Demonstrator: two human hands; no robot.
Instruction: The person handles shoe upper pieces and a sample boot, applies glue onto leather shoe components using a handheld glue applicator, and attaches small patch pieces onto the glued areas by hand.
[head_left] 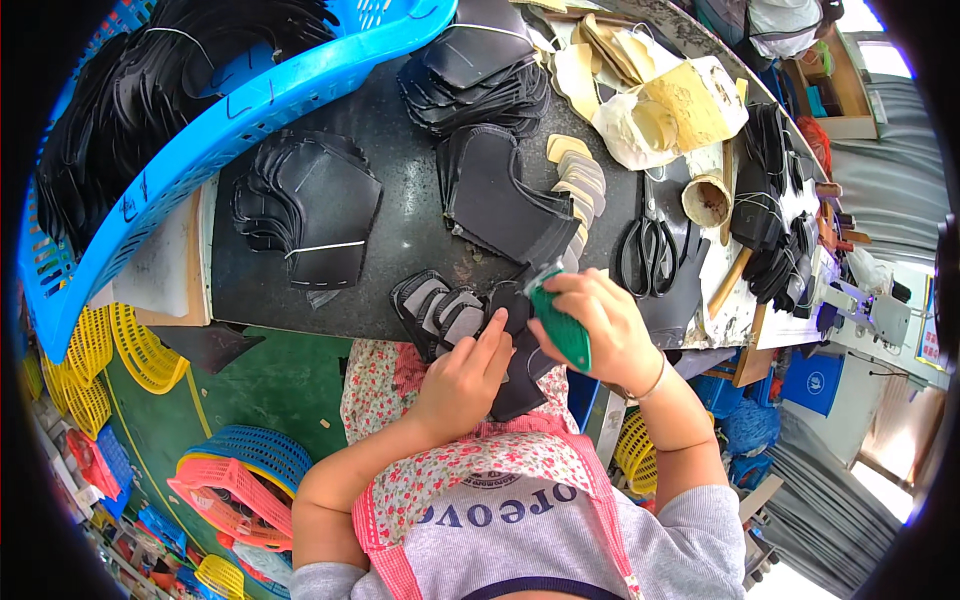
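Note:
A green plastic tool [562, 328] with an oval body and a clear, pale tip is in my right hand [603, 330], whose fingers are closed round it. Its tip points away from me over the table's near edge. My left hand [466, 376] lies with fingers stretched out on a black leather piece [520, 388] that hangs over that edge; my left thumb is hard to see. Beside the left fingers sit small stacked black pieces with grey faces [440, 310]. Just beyond the hands is a stack of curved black leather pieces [505, 200].
A blue plastic basket [250, 110] full of black pieces takes up the far left. Tied black stacks [310, 215] stand near it. Right of centre are a fanned row of beige pieces [580, 185], black-handled scissors [648, 250] and a round pot [707, 202]. Baskets [235, 490] stand on the floor.

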